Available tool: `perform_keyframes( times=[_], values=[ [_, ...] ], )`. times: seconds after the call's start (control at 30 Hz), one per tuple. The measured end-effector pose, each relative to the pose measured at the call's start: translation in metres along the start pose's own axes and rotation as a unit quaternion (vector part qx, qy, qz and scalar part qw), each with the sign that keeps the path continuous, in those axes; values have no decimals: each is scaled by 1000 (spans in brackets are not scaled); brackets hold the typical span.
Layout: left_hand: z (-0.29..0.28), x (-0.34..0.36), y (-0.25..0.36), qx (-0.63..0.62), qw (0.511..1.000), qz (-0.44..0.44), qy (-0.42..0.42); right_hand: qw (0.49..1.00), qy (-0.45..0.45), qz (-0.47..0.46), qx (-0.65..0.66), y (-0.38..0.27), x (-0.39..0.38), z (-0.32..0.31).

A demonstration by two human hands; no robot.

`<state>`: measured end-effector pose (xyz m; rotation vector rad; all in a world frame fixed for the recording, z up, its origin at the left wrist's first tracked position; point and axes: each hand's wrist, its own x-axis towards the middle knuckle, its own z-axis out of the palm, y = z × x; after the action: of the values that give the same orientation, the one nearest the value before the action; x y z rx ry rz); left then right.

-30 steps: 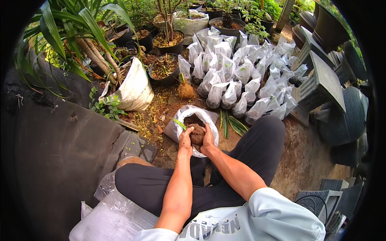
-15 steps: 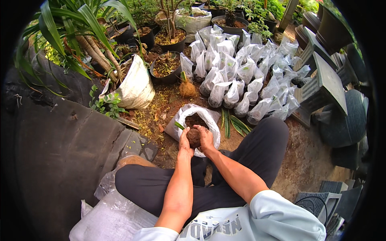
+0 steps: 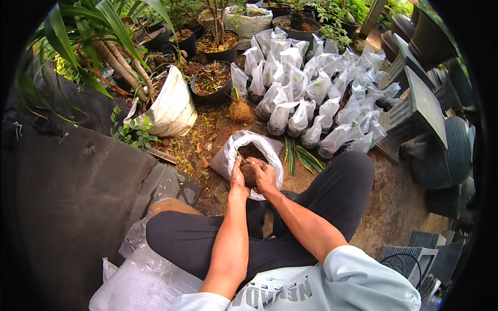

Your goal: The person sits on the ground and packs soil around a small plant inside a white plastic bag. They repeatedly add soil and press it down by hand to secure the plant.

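Between both palms I hold a brown ball of soil point(image 3: 249, 176) over the mouth of a white sack point(image 3: 226, 154). My left hand point(image 3: 237, 178) presses the ball's left side, fingers curved along it. From the other side my right hand point(image 3: 264, 178) cups it, its fingers bent over the top. A narrow green leaf piece point(image 3: 237, 151) sticks up by my left fingertips; its lower end is hidden. Dark loose soil point(image 3: 250, 151) shows inside the sack beyond my fingers.
Many clear plastic bags point(image 3: 298, 120) with plants stand at the back right. Cut green leaves point(image 3: 309, 160) and a fibrous brown root ball point(image 3: 240, 111) lie nearby. Potted plants point(image 3: 211, 83) line the back; grey pots point(image 3: 445, 150) are stacked right. A filled plastic sack point(image 3: 145, 282) sits lower left.
The green leaf piece, which leaned out to the left, now stands more upright and looks thinner. My fingers have closed further over the top of the soil ball.
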<state>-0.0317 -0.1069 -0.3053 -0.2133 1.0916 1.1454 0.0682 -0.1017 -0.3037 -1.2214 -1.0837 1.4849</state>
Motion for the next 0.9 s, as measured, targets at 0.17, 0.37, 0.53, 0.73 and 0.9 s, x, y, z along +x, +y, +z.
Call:
perform_keyframes(
  times=[0.17,0.37,0.53,0.73,0.9],
  values=[
    [-2,-1,-6,25,999,34,-8,990,33,-66,-123,-11,-13,7],
    [-17,18,-24,8,998,55,5,942,42,-193,-271,-24,-20,7],
    [-21,23,-27,-24,996,53,-60,932,54,-220,-284,-30,-17,7],
    [4,6,-8,15,1000,9,-18,985,13,-33,-169,-27,0,3],
    [14,-15,0,-59,995,24,-72,988,32,-34,-145,-21,9,-1]
  ],
)
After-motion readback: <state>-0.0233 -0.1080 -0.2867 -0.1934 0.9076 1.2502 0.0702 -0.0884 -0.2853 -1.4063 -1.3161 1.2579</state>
